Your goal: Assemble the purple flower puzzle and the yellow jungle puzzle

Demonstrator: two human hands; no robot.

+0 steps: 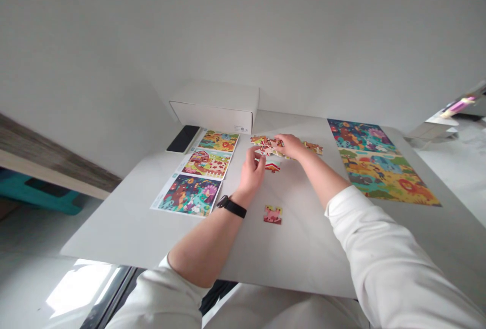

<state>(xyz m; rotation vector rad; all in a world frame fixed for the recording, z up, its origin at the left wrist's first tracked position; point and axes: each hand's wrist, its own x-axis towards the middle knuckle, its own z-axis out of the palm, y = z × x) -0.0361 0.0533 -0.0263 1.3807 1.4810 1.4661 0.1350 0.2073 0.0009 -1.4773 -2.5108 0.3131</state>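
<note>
A small heap of jigsaw puzzle pieces [268,146] lies near the middle of the table, toward the back. My right hand [290,146] reaches into it from the right, with bent fingers closed on a puzzle piece among the others; the fingertips are partly hidden. My left hand [253,168] rests at the heap's near left side, fingers curved and apart, thumb toward the pieces. Just right of it lies a piece with a red and white roof [272,166]. Alone, closer to me, sits a piece showing a pink pig [273,214].
Left of my hands is a sheet with three printed pictures [205,163], a dark phone [184,139] at its upper edge. A white box [212,111] stands at the back by the wall. Two picture posters [383,167] lie on the right of the white table [304,248].
</note>
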